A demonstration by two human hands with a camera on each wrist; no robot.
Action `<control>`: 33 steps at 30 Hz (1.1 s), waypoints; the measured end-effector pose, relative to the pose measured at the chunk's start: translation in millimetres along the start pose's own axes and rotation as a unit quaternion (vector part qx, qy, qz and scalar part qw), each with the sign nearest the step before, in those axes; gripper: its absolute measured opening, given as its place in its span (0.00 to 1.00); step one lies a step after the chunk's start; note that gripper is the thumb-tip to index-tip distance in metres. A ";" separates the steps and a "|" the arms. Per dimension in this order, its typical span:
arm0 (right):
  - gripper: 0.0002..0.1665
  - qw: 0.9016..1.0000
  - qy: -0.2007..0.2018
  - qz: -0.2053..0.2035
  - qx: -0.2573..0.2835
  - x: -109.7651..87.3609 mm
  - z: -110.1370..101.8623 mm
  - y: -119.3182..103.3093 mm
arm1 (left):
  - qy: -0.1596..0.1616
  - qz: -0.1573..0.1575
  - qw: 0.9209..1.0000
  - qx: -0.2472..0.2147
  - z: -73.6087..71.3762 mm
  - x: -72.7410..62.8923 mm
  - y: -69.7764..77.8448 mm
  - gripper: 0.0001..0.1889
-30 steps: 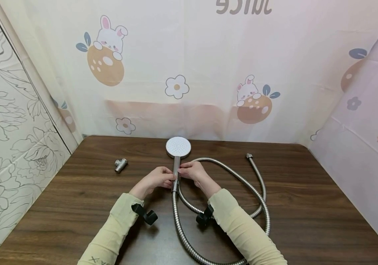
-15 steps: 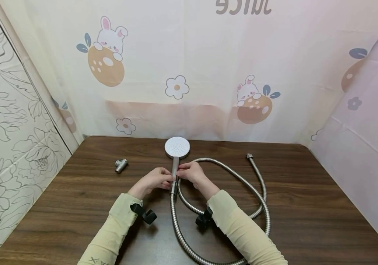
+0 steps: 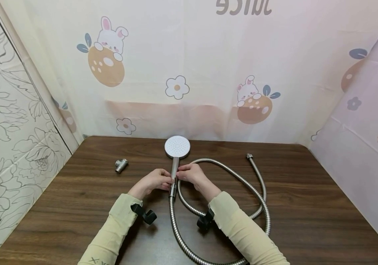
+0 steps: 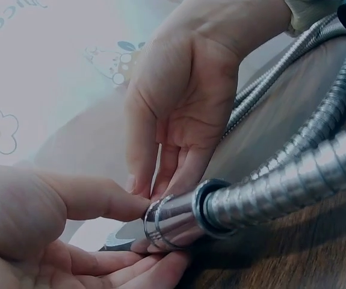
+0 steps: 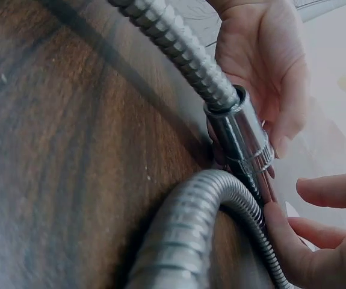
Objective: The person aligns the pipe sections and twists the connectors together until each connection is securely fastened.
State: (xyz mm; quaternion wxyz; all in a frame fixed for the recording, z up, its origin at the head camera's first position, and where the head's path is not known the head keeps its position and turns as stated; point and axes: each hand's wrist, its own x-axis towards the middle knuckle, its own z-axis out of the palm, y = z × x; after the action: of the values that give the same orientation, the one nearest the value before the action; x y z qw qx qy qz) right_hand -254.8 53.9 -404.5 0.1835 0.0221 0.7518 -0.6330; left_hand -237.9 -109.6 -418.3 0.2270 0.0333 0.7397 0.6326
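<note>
A handheld shower head (image 3: 177, 147), white-faced with a metal handle, is in the middle of the head view, its face turned up. My left hand (image 3: 154, 181) pinches the handle's lower end from the left, near the shiny collar (image 4: 179, 224) where the hose joins. On the other side, the fingertips of my right hand (image 3: 193, 175) hold the handle slightly higher; a gap shows between two of its digits in the right wrist view. A ribbed metal shower hose (image 3: 176, 230) leaves the collar and curves toward me. Fingers hide part of the handle.
The hose loops across the right side of the brown wooden table (image 3: 308, 206) and crosses itself. Its free end has a metal nut (image 3: 249, 156). A small chrome T-shaped fitting (image 3: 121, 166) lies at the left. Behind the table hangs a printed curtain (image 3: 202, 48).
The handle's lower end and collar have shifted slightly left and toward me, and the hose below has moved with them. Both hands stay on the handle.
</note>
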 end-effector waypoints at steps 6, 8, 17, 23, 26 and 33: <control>0.18 1.000 -0.003 0.004 0.005 0.2 -3.7 -0.3 | 0.001 -0.004 1.000 0.027 -2.1 -0.2 1.7 0.18; 0.18 1.000 -0.004 0.004 0.007 0.2 -4.7 -0.6 | 0.001 -0.004 1.000 0.030 -2.5 -0.2 2.0 0.19; 0.19 1.000 0.008 0.003 0.013 -0.1 -13.9 -3.8 | 0.016 -0.016 0.999 0.026 -1.6 -1.9 3.9 0.18; 0.20 1.000 0.008 -0.007 0.020 -0.5 -24.6 -5.2 | 0.033 -0.025 0.998 0.037 -2.5 -2.9 2.0 0.17; 0.19 1.000 0.012 -0.007 0.017 -0.9 -29.8 -6.1 | 0.039 -0.029 0.998 0.050 -4.0 -3.5 3.4 0.17; 0.18 1.000 0.017 0.005 0.008 -3.6 -41.3 -9.2 | 0.042 -0.012 0.995 0.086 -10.7 -5.3 6.1 0.16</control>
State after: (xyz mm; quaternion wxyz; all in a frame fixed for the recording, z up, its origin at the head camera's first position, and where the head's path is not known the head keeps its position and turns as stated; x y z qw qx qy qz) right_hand -264.2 92.4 -389.3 0.1736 0.0378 0.7497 -0.6375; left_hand -238.7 -120.0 -409.9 0.1997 0.0168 0.8008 0.5644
